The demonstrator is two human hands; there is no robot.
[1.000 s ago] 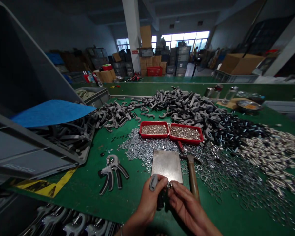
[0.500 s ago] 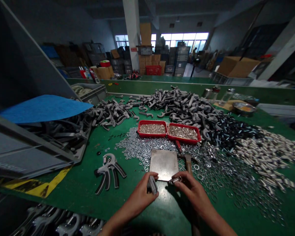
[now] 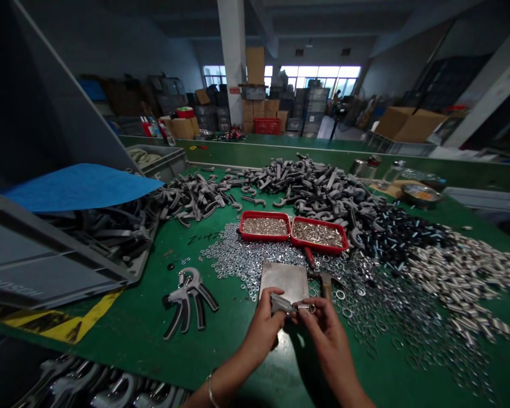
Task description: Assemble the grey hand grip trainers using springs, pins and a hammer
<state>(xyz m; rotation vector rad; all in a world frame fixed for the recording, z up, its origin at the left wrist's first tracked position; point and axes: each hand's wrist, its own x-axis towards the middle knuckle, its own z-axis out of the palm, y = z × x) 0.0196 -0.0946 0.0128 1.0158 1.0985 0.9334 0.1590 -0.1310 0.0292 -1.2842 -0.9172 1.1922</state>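
Note:
My left hand [image 3: 263,328] is closed round a grey plastic handle piece [image 3: 280,305], held just above the near edge of a square metal plate [image 3: 284,281]. My right hand [image 3: 323,328] pinches a small metal spring [image 3: 306,307] against the end of that handle. Both hands meet over the green table [image 3: 221,351]. A hammer [image 3: 323,280] lies just right of the plate, its handle partly hidden by my right hand.
Assembled hand grippers [image 3: 189,297] lie to the left. Two red trays [image 3: 293,231] of small metal parts sit behind the plate, among washers [image 3: 238,258]. Heaps of grey handles [image 3: 306,184], black parts [image 3: 399,232] and springs [image 3: 463,266] fill the right. A grey crate [image 3: 68,255] stands left.
The hands have come together: the handle piece turned toward the right hand, and the spring now touches its end. A second ago both hands were lower and closer to me.

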